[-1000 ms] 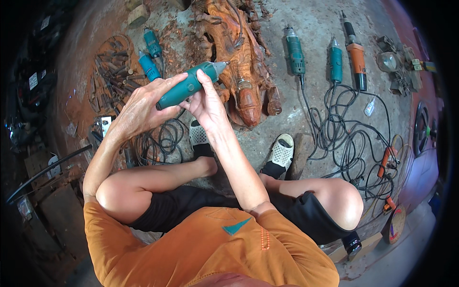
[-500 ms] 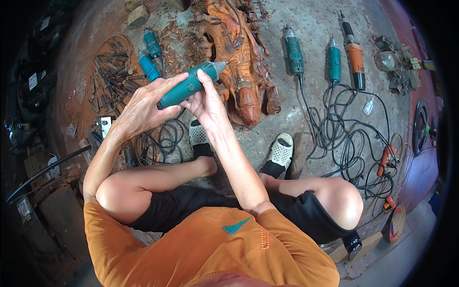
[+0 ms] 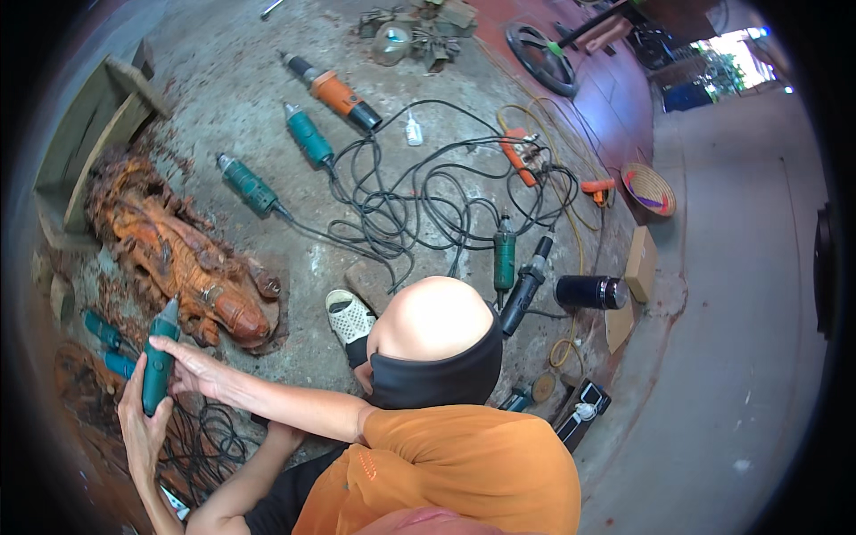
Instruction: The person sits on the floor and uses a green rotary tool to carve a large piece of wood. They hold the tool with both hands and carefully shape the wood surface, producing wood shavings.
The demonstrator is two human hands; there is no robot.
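Both my hands hold a green handheld die grinder (image 3: 156, 373) at the lower left, its grey tapered nose pointing up and away. My left hand (image 3: 141, 426) is wrapped round the lower end of its body. With the thumb on the upper side and the fingers behind, my right hand (image 3: 190, 367) grips the body nearer the nose. Just beyond the nose lies a reddish-brown wood carving (image 3: 192, 281) on the concrete floor. Whether a bit sits in the nose is too small to tell.
Two green grinders (image 3: 308, 135) and an orange one (image 3: 343, 100) lie ahead, their black cords (image 3: 428, 192) tangled across the floor. Closer to my right knee are another green grinder (image 3: 505, 259), a black tool (image 3: 528, 287) and a dark flask (image 3: 591, 292). A wooden stand (image 3: 107, 116) is behind the carving.
The view has swung to the right, so the carving and my hands now appear farther left. Both hands still hold the die grinder, which now points more upright in view.
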